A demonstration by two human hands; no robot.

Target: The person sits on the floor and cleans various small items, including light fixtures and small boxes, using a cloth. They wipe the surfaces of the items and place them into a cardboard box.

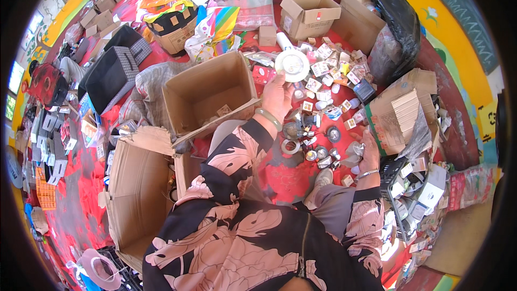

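Note:
My left hand (277,97), a bangle at its wrist, is raised and pinches the lower edge of a round white disc (292,65) with a pale rim. In my right hand (370,154) is a small translucent greyish piece (355,149); its kind I cannot make out. Between and beyond the hands lie many small printed boxes (320,69). Closer to me are several round metal and glass-like parts (322,153) and a pale ring (290,146) on the red floor.
An open cardboard box (210,94) stands left of my left arm, another (137,194) nearer. At the right are a torn carton (396,118) and a black crate (396,178) filled with boxes. Farther off stand an open carton (309,13) and a black bag (396,32).

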